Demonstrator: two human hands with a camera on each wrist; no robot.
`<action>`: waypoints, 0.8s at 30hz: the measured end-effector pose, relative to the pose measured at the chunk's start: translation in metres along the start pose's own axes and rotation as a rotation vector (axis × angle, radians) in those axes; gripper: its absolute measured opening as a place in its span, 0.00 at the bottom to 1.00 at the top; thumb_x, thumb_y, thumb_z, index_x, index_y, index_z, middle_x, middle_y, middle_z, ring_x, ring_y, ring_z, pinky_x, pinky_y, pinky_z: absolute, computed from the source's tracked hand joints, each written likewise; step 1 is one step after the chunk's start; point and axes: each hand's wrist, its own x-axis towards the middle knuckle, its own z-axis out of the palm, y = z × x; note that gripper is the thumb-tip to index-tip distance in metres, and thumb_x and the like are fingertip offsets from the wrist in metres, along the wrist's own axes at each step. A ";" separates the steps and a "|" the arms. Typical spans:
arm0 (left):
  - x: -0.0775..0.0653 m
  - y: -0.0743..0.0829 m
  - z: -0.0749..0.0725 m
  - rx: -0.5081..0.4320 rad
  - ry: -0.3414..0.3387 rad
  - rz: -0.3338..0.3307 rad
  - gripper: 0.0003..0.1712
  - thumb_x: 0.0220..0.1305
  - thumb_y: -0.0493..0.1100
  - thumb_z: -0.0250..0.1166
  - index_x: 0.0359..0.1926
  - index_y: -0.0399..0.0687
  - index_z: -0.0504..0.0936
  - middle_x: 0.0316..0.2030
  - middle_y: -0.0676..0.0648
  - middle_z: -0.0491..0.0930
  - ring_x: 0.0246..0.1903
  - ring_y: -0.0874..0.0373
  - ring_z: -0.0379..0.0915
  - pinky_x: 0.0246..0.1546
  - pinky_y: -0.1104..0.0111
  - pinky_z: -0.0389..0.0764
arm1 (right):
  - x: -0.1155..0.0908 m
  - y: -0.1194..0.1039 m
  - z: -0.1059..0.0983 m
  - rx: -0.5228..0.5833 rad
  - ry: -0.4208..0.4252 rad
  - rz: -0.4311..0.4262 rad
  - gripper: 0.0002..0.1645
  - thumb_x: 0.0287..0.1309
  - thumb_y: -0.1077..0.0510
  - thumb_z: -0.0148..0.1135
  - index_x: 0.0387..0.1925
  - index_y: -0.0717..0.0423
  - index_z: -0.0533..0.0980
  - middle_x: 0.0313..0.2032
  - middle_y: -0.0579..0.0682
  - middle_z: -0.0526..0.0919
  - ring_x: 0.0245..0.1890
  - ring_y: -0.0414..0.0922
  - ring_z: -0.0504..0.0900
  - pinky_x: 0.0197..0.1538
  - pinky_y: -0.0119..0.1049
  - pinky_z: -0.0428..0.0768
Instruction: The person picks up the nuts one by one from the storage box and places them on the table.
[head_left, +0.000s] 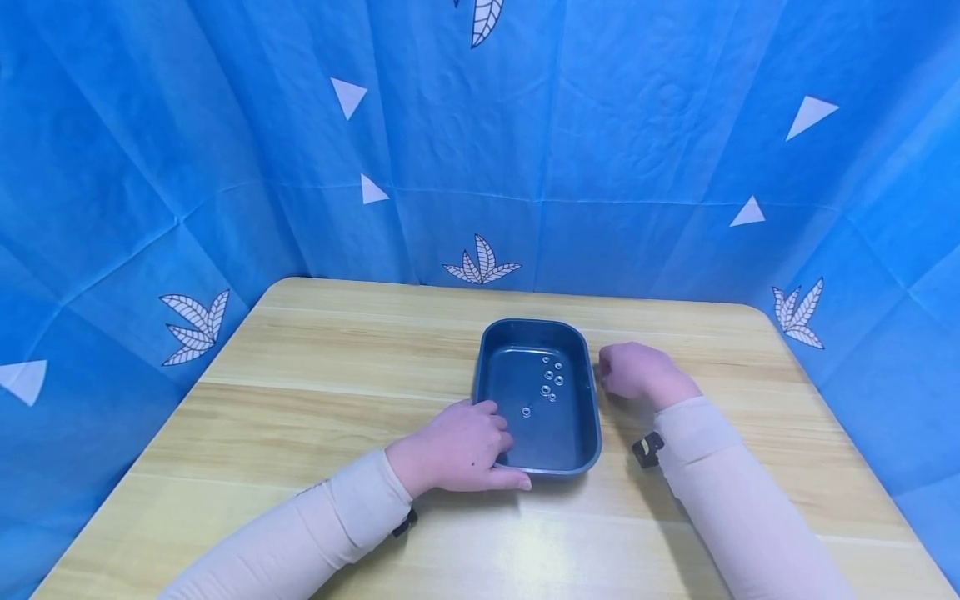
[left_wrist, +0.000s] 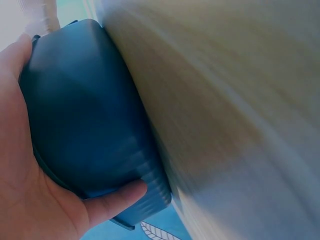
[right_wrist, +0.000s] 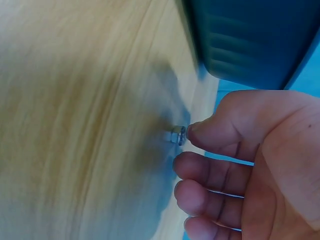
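A dark blue rectangular tray (head_left: pixel 536 450) sits on the table, with several small metal nuts (head_left: pixel 546 390) lying loose on its floor. My left hand (head_left: pixel 468 446) grips the tray's near left corner, fingers over the rim. In the left wrist view one digit lies along the outer wall of the tray (left_wrist: pixel 90 115). Just right of the tray, my right hand (head_left: pixel 637 372) is low over the tabletop. The right wrist view has a small shiny metal nut (right_wrist: pixel 178 135) at its thumb tip, pinched there; the index finger is mostly hidden behind the thumb.
The light wood-grain table (head_left: pixel 337 358) has rounded far corners. Blue curtains (head_left: pixel 637 125) with white leaf and triangle prints hang close behind it and along both sides. Dark wrist devices (head_left: pixel 647 450) are strapped under both sleeves.
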 end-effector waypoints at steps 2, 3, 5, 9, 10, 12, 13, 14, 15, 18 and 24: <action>0.000 0.000 0.000 -0.001 -0.002 0.000 0.40 0.64 0.82 0.42 0.30 0.57 0.84 0.26 0.59 0.75 0.30 0.61 0.63 0.29 0.68 0.67 | -0.002 -0.001 -0.002 0.007 0.010 0.001 0.07 0.61 0.57 0.62 0.41 0.52 0.79 0.42 0.52 0.84 0.42 0.54 0.81 0.45 0.56 0.78; 0.001 0.000 0.000 -0.002 -0.004 0.000 0.40 0.64 0.82 0.42 0.31 0.57 0.84 0.26 0.59 0.74 0.30 0.61 0.63 0.29 0.68 0.67 | -0.003 -0.001 -0.004 0.010 0.016 -0.002 0.08 0.60 0.57 0.62 0.41 0.52 0.79 0.41 0.53 0.84 0.42 0.54 0.81 0.45 0.55 0.78; 0.001 0.000 -0.001 -0.001 -0.009 -0.002 0.41 0.64 0.82 0.42 0.31 0.57 0.83 0.26 0.59 0.74 0.30 0.60 0.63 0.30 0.68 0.67 | -0.004 -0.002 -0.006 0.014 0.024 -0.004 0.08 0.61 0.56 0.63 0.41 0.52 0.79 0.41 0.52 0.84 0.41 0.53 0.81 0.43 0.54 0.78; 0.001 0.001 -0.001 -0.004 -0.019 -0.008 0.41 0.64 0.82 0.41 0.30 0.57 0.83 0.26 0.59 0.74 0.31 0.60 0.63 0.30 0.66 0.68 | -0.006 -0.005 -0.009 0.009 0.038 -0.004 0.06 0.61 0.55 0.64 0.39 0.51 0.79 0.38 0.50 0.83 0.38 0.51 0.79 0.40 0.51 0.77; 0.001 0.001 -0.001 -0.003 -0.021 -0.010 0.41 0.64 0.82 0.41 0.30 0.57 0.83 0.26 0.59 0.74 0.31 0.60 0.63 0.30 0.66 0.68 | -0.006 -0.006 -0.010 0.008 0.039 -0.007 0.06 0.61 0.55 0.64 0.39 0.51 0.79 0.37 0.50 0.83 0.37 0.50 0.79 0.39 0.51 0.77; 0.001 0.001 -0.001 -0.006 -0.020 -0.012 0.40 0.64 0.82 0.42 0.30 0.57 0.83 0.26 0.58 0.74 0.31 0.60 0.64 0.31 0.66 0.69 | -0.007 -0.008 -0.012 0.004 0.045 -0.009 0.06 0.61 0.55 0.64 0.38 0.50 0.78 0.35 0.49 0.82 0.35 0.50 0.78 0.38 0.49 0.76; 0.001 0.001 0.000 -0.006 -0.019 -0.013 0.40 0.64 0.82 0.42 0.30 0.57 0.83 0.26 0.58 0.74 0.31 0.60 0.64 0.31 0.66 0.69 | -0.007 -0.010 -0.012 0.000 0.049 -0.010 0.05 0.62 0.54 0.64 0.38 0.50 0.78 0.35 0.48 0.82 0.35 0.50 0.78 0.38 0.49 0.76; 0.001 0.001 0.000 -0.005 -0.018 -0.014 0.40 0.64 0.82 0.42 0.30 0.57 0.83 0.26 0.58 0.74 0.31 0.60 0.64 0.31 0.66 0.69 | -0.008 -0.011 -0.014 -0.003 0.055 -0.016 0.05 0.62 0.55 0.63 0.37 0.50 0.78 0.34 0.48 0.81 0.34 0.49 0.78 0.37 0.48 0.75; 0.001 0.001 0.000 -0.005 -0.017 -0.013 0.40 0.64 0.82 0.42 0.30 0.57 0.83 0.27 0.58 0.75 0.31 0.60 0.64 0.31 0.66 0.69 | -0.009 -0.013 -0.015 -0.005 0.061 -0.019 0.04 0.62 0.55 0.63 0.37 0.51 0.78 0.33 0.48 0.81 0.33 0.49 0.77 0.36 0.48 0.75; 0.001 0.001 0.000 -0.005 -0.015 -0.012 0.40 0.64 0.82 0.43 0.30 0.57 0.83 0.26 0.58 0.74 0.31 0.60 0.63 0.31 0.66 0.68 | -0.011 -0.017 -0.018 -0.011 0.076 -0.021 0.02 0.62 0.57 0.60 0.35 0.50 0.77 0.31 0.48 0.80 0.31 0.49 0.76 0.33 0.46 0.74; 0.001 0.001 -0.001 -0.005 -0.012 -0.007 0.40 0.64 0.82 0.43 0.30 0.57 0.83 0.26 0.59 0.74 0.30 0.60 0.63 0.30 0.66 0.68 | -0.015 -0.022 -0.024 -0.022 0.108 -0.033 0.03 0.60 0.59 0.58 0.36 0.51 0.77 0.32 0.49 0.80 0.32 0.50 0.77 0.33 0.46 0.74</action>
